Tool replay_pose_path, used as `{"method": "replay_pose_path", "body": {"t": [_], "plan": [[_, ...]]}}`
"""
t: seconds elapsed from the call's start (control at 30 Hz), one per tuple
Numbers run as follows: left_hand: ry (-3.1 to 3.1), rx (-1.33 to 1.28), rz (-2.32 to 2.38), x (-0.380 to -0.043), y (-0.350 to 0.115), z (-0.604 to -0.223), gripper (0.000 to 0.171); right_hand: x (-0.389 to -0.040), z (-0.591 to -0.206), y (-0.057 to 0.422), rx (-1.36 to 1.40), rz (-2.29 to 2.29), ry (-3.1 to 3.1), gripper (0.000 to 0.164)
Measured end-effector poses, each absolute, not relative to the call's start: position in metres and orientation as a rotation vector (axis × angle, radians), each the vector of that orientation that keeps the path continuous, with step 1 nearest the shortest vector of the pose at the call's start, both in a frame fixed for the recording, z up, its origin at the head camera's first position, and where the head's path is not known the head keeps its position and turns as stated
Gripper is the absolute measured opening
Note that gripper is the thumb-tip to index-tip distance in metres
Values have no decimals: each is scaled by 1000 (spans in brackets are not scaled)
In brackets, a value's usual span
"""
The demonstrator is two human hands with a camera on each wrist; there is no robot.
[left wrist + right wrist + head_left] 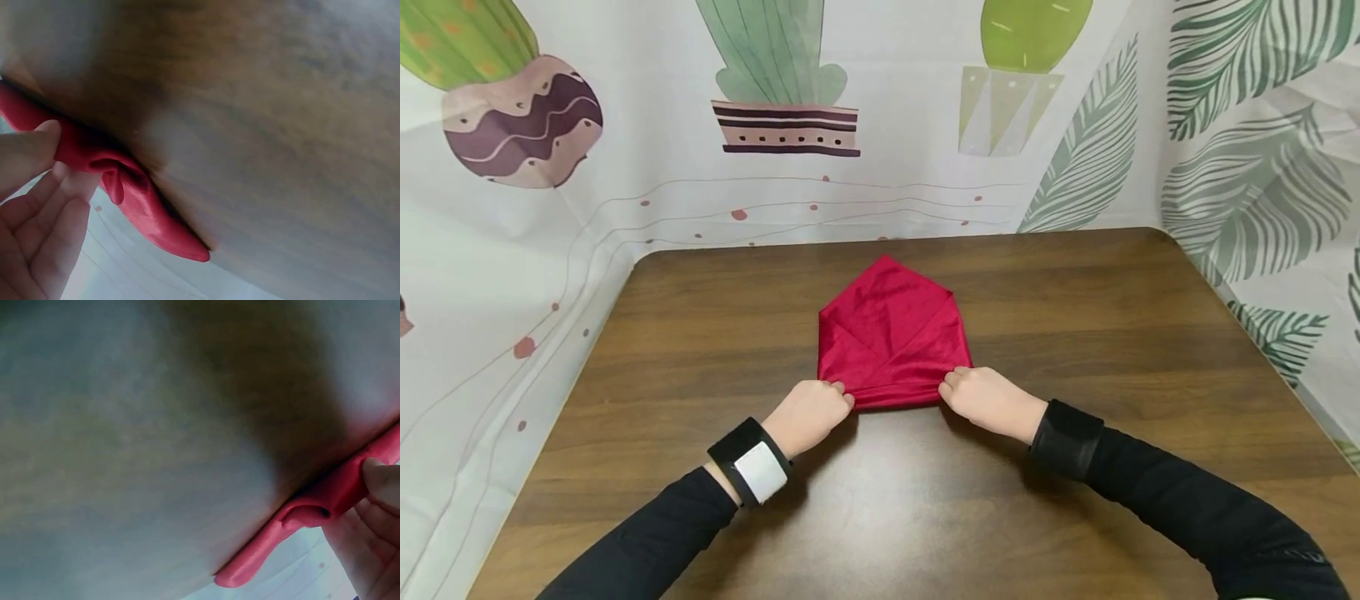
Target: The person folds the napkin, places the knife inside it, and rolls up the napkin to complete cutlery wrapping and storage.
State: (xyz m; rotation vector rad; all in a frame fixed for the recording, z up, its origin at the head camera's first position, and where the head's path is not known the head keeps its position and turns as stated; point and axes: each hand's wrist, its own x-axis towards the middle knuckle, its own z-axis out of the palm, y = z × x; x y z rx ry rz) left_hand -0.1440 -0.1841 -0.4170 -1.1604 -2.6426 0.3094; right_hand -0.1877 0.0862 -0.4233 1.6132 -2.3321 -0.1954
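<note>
A shiny red cloth (pixel 891 329) lies folded on the wooden table, its point toward the far edge and a rolled or folded band along its near edge. At the near left corner my left hand (pixel 811 412) pinches that band. My right hand (pixel 988 402) pinches the same band near its right end. In the left wrist view, the thumb and fingers of the left hand (pixel 47 206) hold the bunched red cloth (pixel 147 215). The right wrist view shows the right hand's thumb (pixel 382 481) pressed on the red cloth (pixel 300 515), which curls into a loop beside it.
The brown wooden table (pixel 700 333) has rounded far corners. Behind it hangs a white curtain (pixel 910 100) printed with cacti and leaves. A black band with a white patch (pixel 760 471) circles the left wrist, and a black band (pixel 1067 440) circles the right.
</note>
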Motion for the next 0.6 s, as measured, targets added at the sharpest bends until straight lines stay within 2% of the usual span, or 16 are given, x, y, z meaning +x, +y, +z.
{"method": "replay_pose_path", "body": {"t": [0.2,0.33,0.6], "plan": [[-2841,-1093,99,-158,-187,-416,17,-198,-419,85,1554,6,-2575,21],[-2981,-1032,-110,-169,-190,-415,22,-204,-417,82,1469,167,-2759,10],[-3128,-1063,-447,-188,-199,-415,14,-211,-411,77,1239,396,-2940,7]]}}
